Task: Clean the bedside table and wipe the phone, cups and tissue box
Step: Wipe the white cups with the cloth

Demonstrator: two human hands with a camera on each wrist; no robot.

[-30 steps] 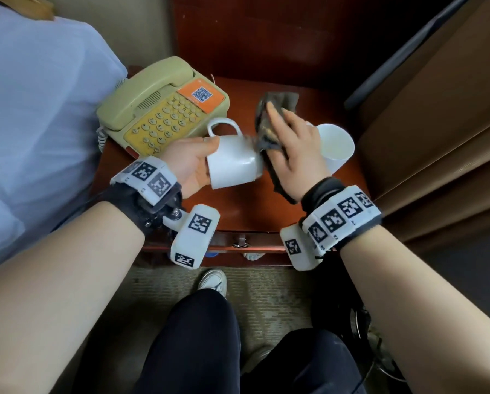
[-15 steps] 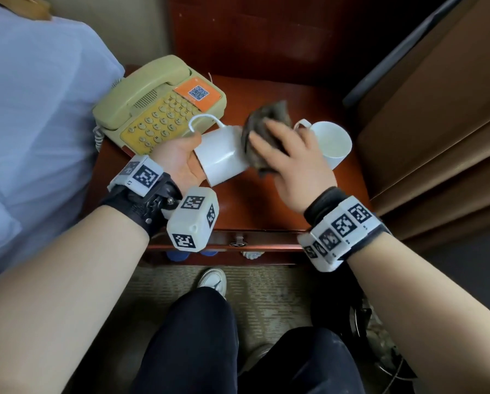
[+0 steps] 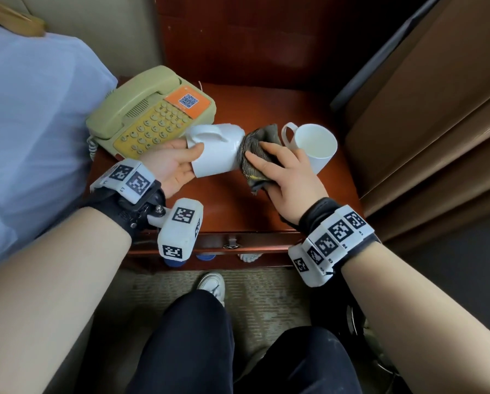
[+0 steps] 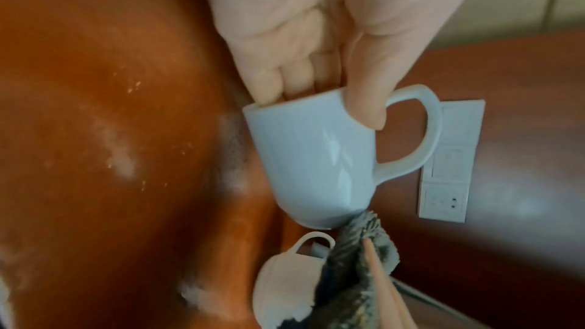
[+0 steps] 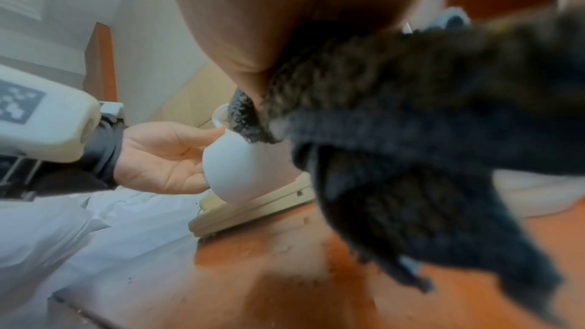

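Observation:
My left hand (image 3: 178, 163) holds a white cup (image 3: 216, 153) on its side above the red-brown bedside table (image 3: 226, 206), fingers inside the rim and thumb outside (image 4: 364, 106). The cup's handle (image 3: 209, 135) points up and back. My right hand (image 3: 283, 172) presses a dark grey cloth (image 3: 256, 149) against the cup's base, fingers laid over the cloth. In the right wrist view the cloth (image 5: 411, 134) fills most of the frame beside the cup (image 5: 240, 166). A second white cup (image 3: 314, 146) stands upright just right of the cloth. The beige phone (image 3: 150, 109) sits at the table's back left.
A bed with pale blue sheets (image 3: 30, 143) borders the table on the left. Brown panels (image 3: 437, 115) rise at the right. A drawer front with a small latch (image 3: 232, 243) faces me. A wall socket plate (image 4: 449, 159) shows behind the cup. My knees and a white shoe (image 3: 212, 284) are below.
The left hand has turned the cup so its handle rolls from the top toward the phone side. The right hand with the cloth has slid from the cup's side onto its base.

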